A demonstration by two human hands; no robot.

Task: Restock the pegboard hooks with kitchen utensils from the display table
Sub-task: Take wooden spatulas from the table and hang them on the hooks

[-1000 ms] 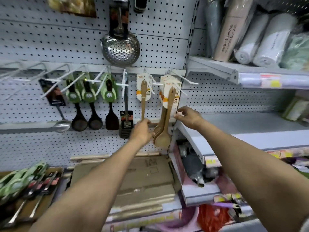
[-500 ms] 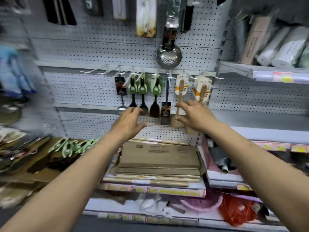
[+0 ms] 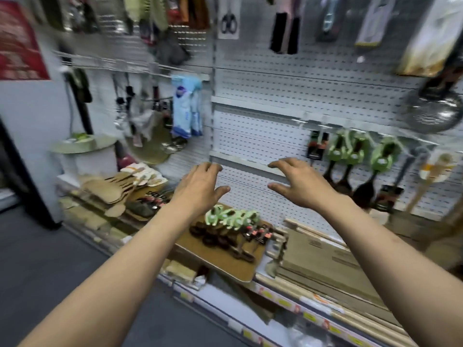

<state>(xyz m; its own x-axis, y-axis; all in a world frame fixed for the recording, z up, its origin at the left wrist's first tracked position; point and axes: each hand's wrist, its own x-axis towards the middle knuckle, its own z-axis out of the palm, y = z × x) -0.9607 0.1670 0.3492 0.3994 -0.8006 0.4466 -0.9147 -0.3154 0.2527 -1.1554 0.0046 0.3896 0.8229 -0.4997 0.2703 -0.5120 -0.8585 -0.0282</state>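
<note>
My left hand [image 3: 199,187] and my right hand [image 3: 299,182] are both held out in front of the white pegboard [image 3: 263,139], fingers spread, holding nothing. Below them a brown tray [image 3: 225,261] on the display table carries green-carded black utensils [image 3: 231,216] and red-handled ones [image 3: 258,232]. Further left lies a pile of wooden spatulas [image 3: 112,190]. On the pegboard hooks at the right hang green-carded black spoons [image 3: 350,156], a black-carded utensil [image 3: 317,146], a slotted turner [image 3: 390,194] and a wooden spoon [image 3: 431,176]. The picture is motion-blurred.
A steel skimmer [image 3: 433,113] hangs at the upper right. Flat cardboard boxes [image 3: 325,259] are stacked on the shelf to the right of the tray. Blue packaged goods [image 3: 186,108] and other hanging items fill the left panel. Grey floor [image 3: 50,259] lies at the lower left.
My view has swung left, from the wooden spoons on the hooks towards the display table. Both hands let go of the hung spoons and now hover open over the tray.
</note>
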